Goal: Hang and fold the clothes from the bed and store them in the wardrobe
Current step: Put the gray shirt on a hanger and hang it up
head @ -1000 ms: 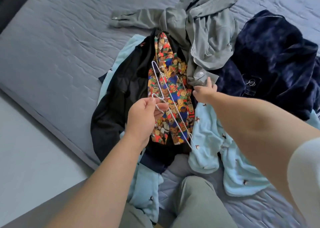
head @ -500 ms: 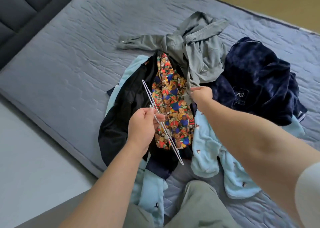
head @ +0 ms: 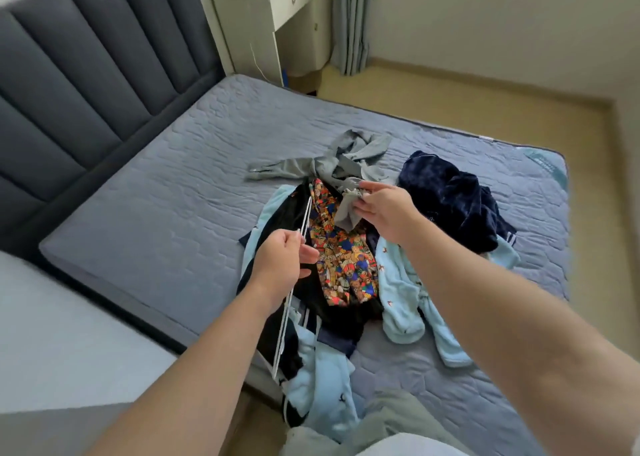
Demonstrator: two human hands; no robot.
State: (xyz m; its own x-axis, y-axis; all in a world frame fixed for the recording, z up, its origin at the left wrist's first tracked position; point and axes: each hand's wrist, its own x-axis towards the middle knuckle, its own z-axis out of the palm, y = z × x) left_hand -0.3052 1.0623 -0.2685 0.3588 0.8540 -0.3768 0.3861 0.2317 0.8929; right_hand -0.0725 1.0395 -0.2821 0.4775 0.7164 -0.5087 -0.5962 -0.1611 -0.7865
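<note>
A heap of clothes lies on the grey-blue bed [head: 166, 196]: a grey shirt [head: 332, 164] at the back, a bright bear-print garment [head: 343, 258] in the middle on a black one [head: 287, 213], a navy velvet top [head: 450, 199] to the right, and light blue fleece pieces [head: 405, 293] in front. My left hand [head: 284, 258] grips a thin white wire hanger [head: 287, 303] that hangs nearly upright. My right hand [head: 381, 209] pinches a cuff of the grey shirt and lifts it above the heap.
A padded dark headboard [head: 79, 74] runs along the left. A white bedside cabinet [head: 256, 22] and a grey curtain [head: 349, 19] stand beyond the bed's far corner. Beige floor [head: 485, 109] lies behind the bed, pale floor at the near left.
My head has risen, bringing the room into view. The right hand has lifted the grey shirt's cuff off the heap. The hanger in my left hand has swung to nearly upright.
</note>
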